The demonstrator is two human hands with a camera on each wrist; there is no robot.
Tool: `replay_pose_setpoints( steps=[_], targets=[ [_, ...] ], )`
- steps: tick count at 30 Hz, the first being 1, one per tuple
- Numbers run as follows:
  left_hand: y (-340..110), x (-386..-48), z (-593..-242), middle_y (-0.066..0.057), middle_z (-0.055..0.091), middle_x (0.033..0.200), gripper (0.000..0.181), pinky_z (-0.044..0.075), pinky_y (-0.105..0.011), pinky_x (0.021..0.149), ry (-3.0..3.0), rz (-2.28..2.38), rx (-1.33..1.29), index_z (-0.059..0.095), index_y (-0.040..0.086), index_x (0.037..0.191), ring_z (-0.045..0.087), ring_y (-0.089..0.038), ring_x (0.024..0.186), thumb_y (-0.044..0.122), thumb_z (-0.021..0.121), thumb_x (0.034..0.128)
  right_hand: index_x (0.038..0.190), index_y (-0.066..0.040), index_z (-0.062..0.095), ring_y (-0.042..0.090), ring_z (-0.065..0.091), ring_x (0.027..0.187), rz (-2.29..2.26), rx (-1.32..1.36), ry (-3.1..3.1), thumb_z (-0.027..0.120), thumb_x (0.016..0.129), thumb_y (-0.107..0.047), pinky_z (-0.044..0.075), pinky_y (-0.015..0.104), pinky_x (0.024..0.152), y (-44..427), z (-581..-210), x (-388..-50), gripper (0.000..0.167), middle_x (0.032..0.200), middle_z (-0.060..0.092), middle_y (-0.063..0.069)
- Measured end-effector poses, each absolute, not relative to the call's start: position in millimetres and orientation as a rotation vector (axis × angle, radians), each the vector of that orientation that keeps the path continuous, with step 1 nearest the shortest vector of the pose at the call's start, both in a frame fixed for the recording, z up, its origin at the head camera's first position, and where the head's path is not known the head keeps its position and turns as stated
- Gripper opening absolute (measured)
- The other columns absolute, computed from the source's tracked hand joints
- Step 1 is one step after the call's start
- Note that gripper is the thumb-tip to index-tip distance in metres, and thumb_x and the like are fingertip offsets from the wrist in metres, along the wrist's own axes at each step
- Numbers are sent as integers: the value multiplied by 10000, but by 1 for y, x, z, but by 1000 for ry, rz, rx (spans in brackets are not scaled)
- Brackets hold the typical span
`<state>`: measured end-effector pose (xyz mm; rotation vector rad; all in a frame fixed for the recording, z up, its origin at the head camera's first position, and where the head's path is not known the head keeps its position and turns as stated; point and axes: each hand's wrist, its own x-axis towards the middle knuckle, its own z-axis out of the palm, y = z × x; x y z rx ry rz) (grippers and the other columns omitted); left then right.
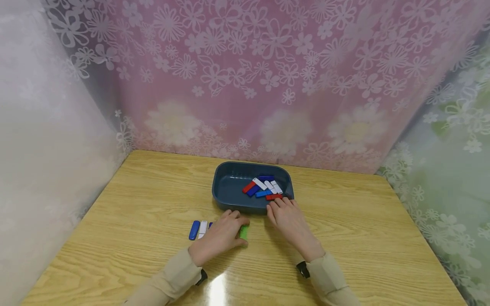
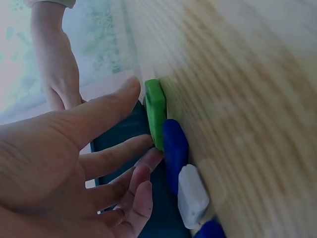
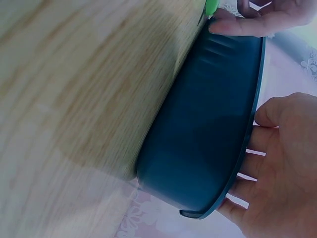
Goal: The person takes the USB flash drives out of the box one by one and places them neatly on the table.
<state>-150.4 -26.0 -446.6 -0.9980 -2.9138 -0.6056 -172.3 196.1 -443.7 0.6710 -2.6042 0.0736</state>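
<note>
A green piece (image 1: 243, 232) lies on the table between the thumb and fingers of the left hand (image 1: 220, 236), which pinches its two ends; in the left wrist view the green piece (image 2: 156, 111) stands at the end of a row, beside a blue piece (image 2: 175, 151) and a white piece (image 2: 192, 196). At the right front of a dark blue-green container (image 1: 233, 207), the right hand (image 1: 289, 223) grips the rim. Its fingers reach over the rim (image 3: 253, 111) in the right wrist view. The left hand partly covers the row in the head view.
Inside the container, several pieces lie piled on the right, among them a red piece (image 1: 249, 187), a white piece (image 1: 259, 183) and a light blue piece (image 1: 263, 194). The row's left end is a blue piece (image 1: 194, 230). Floral curtains surround the wooden table (image 1: 363, 221).
</note>
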Motion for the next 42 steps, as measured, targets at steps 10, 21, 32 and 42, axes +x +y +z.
replay_pose_setpoints(
  steps=[10, 21, 32, 42],
  targets=[
    [-38, -148, -448, -26, 630, 1085, 475, 463, -267, 728, -2954, -675, -985, 736, 100, 1155, 481, -156, 905, 346, 883, 776, 814, -51, 674, 289, 559, 782, 72, 686, -2582, 625, 989, -171, 460, 407, 730, 196, -444, -173, 217, 791, 632, 65],
    [-45, -153, -441, 16, 667, 979, 167, 525, -269, 733, -2790, -825, -931, 755, 124, 1066, 597, -138, 871, 249, 695, 973, 798, -62, 660, 291, 560, 786, 86, 683, -2586, 610, 993, -168, 466, 421, 757, 196, -443, -171, 228, 776, 615, 58],
    [-57, -170, -429, -25, 689, 948, 173, 544, -341, 816, -2486, -791, -770, 737, 89, 1029, 624, -188, 883, 153, 577, 1041, 799, -70, 651, 288, 549, 784, 106, 689, -2614, 585, 1010, -174, 451, 411, 746, 197, -445, -172, 244, 770, 603, 54],
    [-65, -185, -438, -35, 679, 1033, 157, 532, -351, 900, -2528, -440, -900, 711, 87, 1109, 643, -203, 954, 178, 616, 1023, 786, -62, 655, 284, 549, 772, 95, 686, -2593, 621, 987, -165, 455, 404, 733, 196, -444, -172, 228, 769, 613, 55]
  ],
)
